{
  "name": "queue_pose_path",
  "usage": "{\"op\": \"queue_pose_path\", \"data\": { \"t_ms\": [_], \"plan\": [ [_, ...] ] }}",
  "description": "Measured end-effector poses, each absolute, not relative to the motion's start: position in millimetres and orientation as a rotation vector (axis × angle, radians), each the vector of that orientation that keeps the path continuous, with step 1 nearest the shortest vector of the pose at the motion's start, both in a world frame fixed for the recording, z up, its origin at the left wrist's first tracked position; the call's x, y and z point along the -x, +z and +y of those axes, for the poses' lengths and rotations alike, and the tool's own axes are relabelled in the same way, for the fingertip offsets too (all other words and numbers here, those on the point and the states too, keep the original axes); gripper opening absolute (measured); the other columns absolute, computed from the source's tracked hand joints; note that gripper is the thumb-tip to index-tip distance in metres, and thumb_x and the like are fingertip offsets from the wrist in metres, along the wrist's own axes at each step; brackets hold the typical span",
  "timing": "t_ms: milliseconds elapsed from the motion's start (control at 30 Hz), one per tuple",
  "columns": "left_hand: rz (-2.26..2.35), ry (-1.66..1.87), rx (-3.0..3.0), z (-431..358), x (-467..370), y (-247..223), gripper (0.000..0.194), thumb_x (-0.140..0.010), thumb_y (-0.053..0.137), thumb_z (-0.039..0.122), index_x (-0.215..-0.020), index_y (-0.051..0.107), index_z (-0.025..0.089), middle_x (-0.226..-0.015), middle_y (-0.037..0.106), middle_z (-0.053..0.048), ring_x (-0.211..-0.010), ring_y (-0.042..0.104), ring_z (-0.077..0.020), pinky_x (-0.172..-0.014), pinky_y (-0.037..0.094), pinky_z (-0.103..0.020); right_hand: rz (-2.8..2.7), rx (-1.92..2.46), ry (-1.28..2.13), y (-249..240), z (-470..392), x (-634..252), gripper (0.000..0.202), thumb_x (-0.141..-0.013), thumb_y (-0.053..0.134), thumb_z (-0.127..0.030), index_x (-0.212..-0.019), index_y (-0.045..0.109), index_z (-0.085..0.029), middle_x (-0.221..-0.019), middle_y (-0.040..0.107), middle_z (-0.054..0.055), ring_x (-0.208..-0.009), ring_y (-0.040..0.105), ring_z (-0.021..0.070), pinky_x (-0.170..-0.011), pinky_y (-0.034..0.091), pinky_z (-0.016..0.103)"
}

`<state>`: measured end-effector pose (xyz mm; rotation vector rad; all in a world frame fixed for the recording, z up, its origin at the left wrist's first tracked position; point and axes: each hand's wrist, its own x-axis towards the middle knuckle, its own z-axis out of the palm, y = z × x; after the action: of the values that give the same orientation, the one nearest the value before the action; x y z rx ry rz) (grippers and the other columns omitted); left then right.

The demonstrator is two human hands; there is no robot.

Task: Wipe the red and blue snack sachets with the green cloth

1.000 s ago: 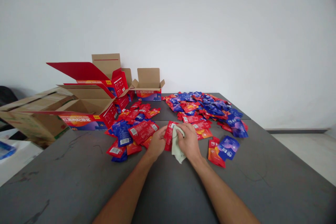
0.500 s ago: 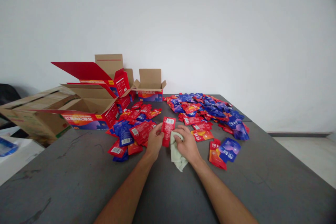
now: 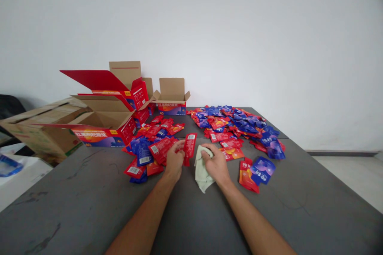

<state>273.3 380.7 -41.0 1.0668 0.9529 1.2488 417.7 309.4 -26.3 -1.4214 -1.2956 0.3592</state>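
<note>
Between the fingers of my left hand point(image 3: 175, 161) is a red sachet point(image 3: 190, 146) with a white barcode label, tilted and lifted off the table. My right hand point(image 3: 216, 163) grips a pale green cloth point(image 3: 203, 173), which hangs just right of the sachet with a gap between them. Left of my left hand lies a pile of red and blue sachets point(image 3: 161, 148). To the right of my right hand, a red sachet point(image 3: 248, 175) and a blue sachet point(image 3: 263, 169) overlap on the table.
A large heap of red and blue sachets point(image 3: 239, 121) covers the back right of the dark table point(image 3: 89, 207). Open printed boxes stand at the back left, including a small one point(image 3: 171, 108) and a nearer one point(image 3: 101, 137). Brown cartons point(image 3: 44, 139) are beyond the left edge.
The red sachet has turned and now appears narrower. My right hand and the cloth have come away from it, so a gap shows between them.
</note>
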Motion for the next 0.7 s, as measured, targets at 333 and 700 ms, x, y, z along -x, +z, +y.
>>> {"op": "queue_pose_path", "data": {
  "t_ms": [333,700],
  "plan": [
    [0.461,0.997,-0.866,369,-282,-32,0.043,-0.071,0.065,0.020,-0.113,0.071,0.013,-0.111,0.073,-0.013,-0.104,0.068,-0.0256,-0.091,0.051,-0.036,-1.544,1.296,0.186,-27,306,-404,0.027,-0.087,0.060,-0.015,-0.108,0.073,-0.025,-0.111,0.067,0.007,-0.106,0.059,0.0220,-0.097,0.047,0.038],
    [0.513,0.903,-0.853,359,-285,-25,0.045,-0.074,0.073,0.025,-0.118,0.070,0.017,-0.112,0.075,-0.011,-0.107,0.069,-0.0254,-0.098,0.050,-0.038,-1.350,1.483,-0.076,-25,311,-430,0.027,-0.090,0.055,-0.020,-0.110,0.074,-0.020,-0.101,0.061,0.009,-0.098,0.056,0.0231,-0.090,0.047,0.038]
  ]
}}
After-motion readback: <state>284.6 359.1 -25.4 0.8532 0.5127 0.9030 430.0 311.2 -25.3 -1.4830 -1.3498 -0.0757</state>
